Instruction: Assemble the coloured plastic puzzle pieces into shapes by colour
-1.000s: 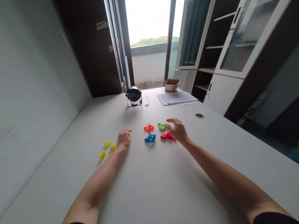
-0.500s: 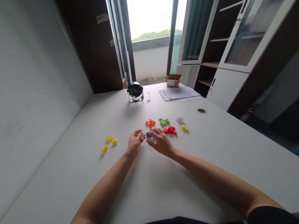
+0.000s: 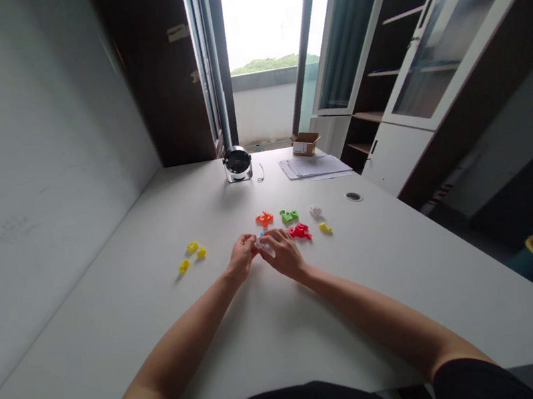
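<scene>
Left hand (image 3: pixel 242 257) pinches a small white piece (image 3: pixel 259 243) between both hands, seemingly to steady it; right hand (image 3: pixel 284 255) curls against it, grip unclear. Around them, orange bits (image 3: pixel 264 219) at twelve, green bits (image 3: pixel 288 215) at two, red bits (image 3: pixel 300 231) at three, yellow bits (image 3: pixel 192 245) at nine, apparently grouped by colour!

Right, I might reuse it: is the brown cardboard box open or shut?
Open: the brown cardboard box has its top flaps sticking outward.
</scene>
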Demonstrator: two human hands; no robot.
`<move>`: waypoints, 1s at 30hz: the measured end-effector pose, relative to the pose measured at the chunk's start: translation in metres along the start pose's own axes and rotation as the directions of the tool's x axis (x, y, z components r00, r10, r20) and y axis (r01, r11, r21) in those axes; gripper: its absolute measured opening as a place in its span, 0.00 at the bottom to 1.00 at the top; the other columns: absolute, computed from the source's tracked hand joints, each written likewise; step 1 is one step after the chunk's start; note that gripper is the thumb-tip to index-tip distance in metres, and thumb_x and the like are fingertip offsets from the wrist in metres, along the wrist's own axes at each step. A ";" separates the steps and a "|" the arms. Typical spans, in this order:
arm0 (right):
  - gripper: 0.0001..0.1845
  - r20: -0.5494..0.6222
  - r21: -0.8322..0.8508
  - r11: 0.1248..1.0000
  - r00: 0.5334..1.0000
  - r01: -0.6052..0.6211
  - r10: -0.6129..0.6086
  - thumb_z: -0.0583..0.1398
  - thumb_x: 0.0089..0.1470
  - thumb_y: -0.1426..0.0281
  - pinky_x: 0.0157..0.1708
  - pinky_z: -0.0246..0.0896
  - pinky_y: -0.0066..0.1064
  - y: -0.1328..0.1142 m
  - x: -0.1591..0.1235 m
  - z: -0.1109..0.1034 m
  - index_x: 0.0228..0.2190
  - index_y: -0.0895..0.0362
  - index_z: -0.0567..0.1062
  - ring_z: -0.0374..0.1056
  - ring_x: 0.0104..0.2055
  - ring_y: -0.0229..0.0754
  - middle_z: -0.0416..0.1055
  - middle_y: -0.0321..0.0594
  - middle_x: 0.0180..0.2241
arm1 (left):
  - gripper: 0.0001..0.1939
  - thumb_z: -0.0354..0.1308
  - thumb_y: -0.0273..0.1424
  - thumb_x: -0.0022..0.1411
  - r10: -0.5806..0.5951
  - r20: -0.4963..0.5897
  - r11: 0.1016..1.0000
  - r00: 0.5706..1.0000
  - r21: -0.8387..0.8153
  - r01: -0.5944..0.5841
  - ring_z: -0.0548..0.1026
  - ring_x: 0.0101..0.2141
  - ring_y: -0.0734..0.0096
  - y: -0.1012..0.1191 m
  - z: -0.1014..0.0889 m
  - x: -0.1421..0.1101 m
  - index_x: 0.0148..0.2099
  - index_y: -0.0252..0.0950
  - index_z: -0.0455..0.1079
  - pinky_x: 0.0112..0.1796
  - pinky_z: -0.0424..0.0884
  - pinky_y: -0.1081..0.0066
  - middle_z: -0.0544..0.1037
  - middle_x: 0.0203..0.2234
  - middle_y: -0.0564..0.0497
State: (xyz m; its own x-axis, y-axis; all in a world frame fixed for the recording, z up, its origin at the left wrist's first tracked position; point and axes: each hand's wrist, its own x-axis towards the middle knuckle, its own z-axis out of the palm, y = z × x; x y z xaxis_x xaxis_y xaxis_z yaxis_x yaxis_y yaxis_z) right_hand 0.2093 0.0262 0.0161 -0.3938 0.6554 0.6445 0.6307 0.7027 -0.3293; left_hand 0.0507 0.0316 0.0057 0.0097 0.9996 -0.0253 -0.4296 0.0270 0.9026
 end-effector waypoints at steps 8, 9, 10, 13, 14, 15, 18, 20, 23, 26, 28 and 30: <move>0.06 -0.014 0.203 0.977 0.998 -0.060 0.065 0.55 0.62 0.68 0.48 0.61 0.42 0.012 0.000 -0.001 0.38 0.53 0.72 0.65 0.46 0.49 0.71 0.44 0.42 | 0.13 0.62 0.38 0.59 0.144 0.097 0.927 0.985 0.334 -0.168 0.75 0.32 0.74 0.003 -0.012 0.003 0.41 0.34 0.68 0.39 0.73 0.69 0.74 0.34 0.50; 0.06 -0.006 0.238 0.967 0.996 -0.088 0.092 0.55 0.62 0.68 0.47 0.61 0.41 0.013 -0.001 0.000 0.37 0.53 0.72 0.65 0.44 0.49 0.71 0.43 0.40 | 0.13 0.61 0.37 0.60 0.175 0.118 0.903 0.977 0.377 -0.207 0.75 0.32 0.73 0.003 -0.013 0.003 0.42 0.35 0.69 0.39 0.73 0.69 0.75 0.34 0.50; 0.06 0.011 0.276 0.954 0.992 -0.121 0.123 0.54 0.62 0.67 0.45 0.62 0.39 0.014 -0.001 0.001 0.37 0.53 0.71 0.66 0.42 0.48 0.71 0.42 0.38 | 0.12 0.61 0.36 0.60 0.208 0.138 0.872 0.968 0.423 -0.247 0.75 0.32 0.72 0.003 -0.013 0.003 0.43 0.35 0.70 0.38 0.73 0.69 0.75 0.35 0.49; 0.07 0.092 0.397 0.889 0.973 -0.229 0.210 0.53 0.62 0.65 0.37 0.61 0.35 0.017 -0.002 0.003 0.36 0.52 0.70 0.66 0.34 0.44 0.71 0.38 0.33 | 0.15 0.61 0.32 0.60 0.306 0.198 0.748 0.931 0.554 -0.364 0.75 0.33 0.72 0.005 -0.013 -0.002 0.50 0.39 0.72 0.38 0.72 0.69 0.77 0.38 0.49; 0.08 0.124 0.436 0.861 0.965 -0.261 0.229 0.53 0.62 0.64 0.36 0.60 0.34 0.018 -0.002 0.004 0.35 0.52 0.70 0.65 0.33 0.43 0.71 0.36 0.31 | 0.16 0.61 0.32 0.60 0.334 0.215 0.712 0.918 0.581 -0.395 0.75 0.33 0.71 0.007 -0.013 -0.004 0.51 0.40 0.72 0.39 0.72 0.69 0.77 0.39 0.49; 0.09 0.153 0.474 0.831 0.957 -0.289 0.245 0.52 0.62 0.63 0.35 0.60 0.33 0.018 -0.002 0.004 0.35 0.52 0.69 0.65 0.32 0.42 0.71 0.35 0.30 | 0.16 0.60 0.32 0.61 0.356 0.228 0.685 0.906 0.596 -0.419 0.75 0.33 0.71 0.009 -0.012 -0.006 0.52 0.41 0.72 0.41 0.72 0.68 0.77 0.40 0.48; 0.12 0.235 0.573 0.738 0.934 -0.357 0.269 0.52 0.62 0.59 0.34 0.61 0.32 0.021 -0.002 0.008 0.32 0.52 0.67 0.66 0.31 0.41 0.70 0.34 0.28 | 0.15 0.61 0.33 0.61 0.376 0.246 0.654 0.893 0.612 -0.444 0.75 0.35 0.69 0.014 -0.010 -0.011 0.51 0.41 0.75 0.43 0.72 0.67 0.77 0.40 0.47; 0.14 0.267 0.608 0.696 0.924 -0.382 0.273 0.52 0.62 0.57 0.34 0.62 0.32 0.022 -0.003 0.010 0.31 0.53 0.67 0.66 0.30 0.41 0.69 0.34 0.27 | 0.14 0.62 0.34 0.61 0.366 0.253 0.645 0.895 0.625 -0.440 0.74 0.34 0.69 0.016 -0.011 -0.011 0.49 0.41 0.76 0.41 0.72 0.68 0.77 0.38 0.47; 0.16 0.271 0.606 0.692 0.920 -0.391 0.282 0.52 0.63 0.55 0.34 0.62 0.31 0.022 -0.003 0.012 0.30 0.53 0.67 0.66 0.29 0.40 0.69 0.34 0.26 | 0.12 0.60 0.35 0.63 0.364 0.268 0.620 0.892 0.644 -0.447 0.73 0.32 0.70 0.016 -0.013 -0.009 0.48 0.40 0.76 0.39 0.71 0.69 0.77 0.37 0.48; 0.19 0.257 0.575 0.722 0.923 -0.385 0.287 0.50 0.65 0.54 0.34 0.62 0.31 0.020 -0.003 0.010 0.30 0.53 0.68 0.66 0.29 0.39 0.70 0.34 0.26 | 0.12 0.58 0.35 0.65 0.376 0.297 0.589 0.878 0.655 -0.474 0.73 0.32 0.70 0.013 -0.014 -0.007 0.49 0.40 0.76 0.38 0.71 0.69 0.77 0.37 0.47; 0.20 0.249 0.548 0.748 0.927 -0.375 0.282 0.49 0.66 0.53 0.34 0.61 0.31 0.019 -0.003 0.008 0.30 0.53 0.68 0.66 0.29 0.39 0.71 0.34 0.26 | 0.13 0.57 0.36 0.66 0.379 0.295 0.578 0.877 0.665 -0.474 0.74 0.32 0.69 0.012 -0.015 -0.007 0.49 0.39 0.75 0.37 0.70 0.69 0.77 0.37 0.47; 0.22 0.237 0.511 0.778 0.930 -0.366 0.282 0.48 0.66 0.52 0.33 0.61 0.31 0.017 -0.003 0.007 0.30 0.52 0.69 0.66 0.28 0.40 0.70 0.34 0.25 | 0.13 0.55 0.36 0.66 0.379 0.275 0.567 0.884 0.685 -0.456 0.73 0.32 0.69 0.011 -0.014 -0.007 0.50 0.39 0.74 0.37 0.70 0.69 0.78 0.37 0.47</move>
State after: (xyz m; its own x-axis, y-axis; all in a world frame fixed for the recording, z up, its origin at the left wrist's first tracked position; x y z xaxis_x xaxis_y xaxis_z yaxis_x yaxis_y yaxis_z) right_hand 0.2171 0.0383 0.0038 -0.3467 0.8731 0.3428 0.2932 0.4480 -0.8446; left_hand 0.0332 0.0245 0.0097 0.0941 0.8942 0.4377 0.3708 -0.4395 0.8182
